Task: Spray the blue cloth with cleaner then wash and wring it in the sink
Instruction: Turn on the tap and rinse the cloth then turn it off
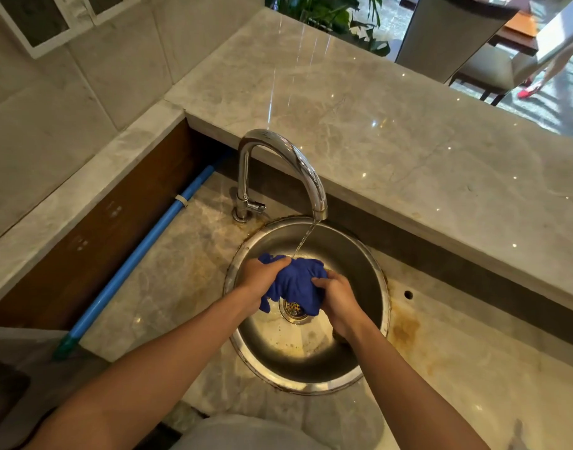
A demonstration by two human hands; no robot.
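The blue cloth point(295, 282) is bunched up over the round steel sink point(340, 251), above the drain point(293, 309). My left hand point(262, 277) grips its left side with curled fingers. My right hand point(335, 298) grips its right side. A thin stream of water point(306, 238) runs from the chrome tap point(285, 164) onto the top of the cloth. No spray bottle is in view.
A marble counter point(181, 271) with rust stains surrounds the sink. A raised marble ledge point(392, 141) runs behind the tap. A blue pipe point(142, 251) lies along the left wall. A small hole point(408, 294) sits right of the sink. A chair point(493, 73) stands beyond the ledge.
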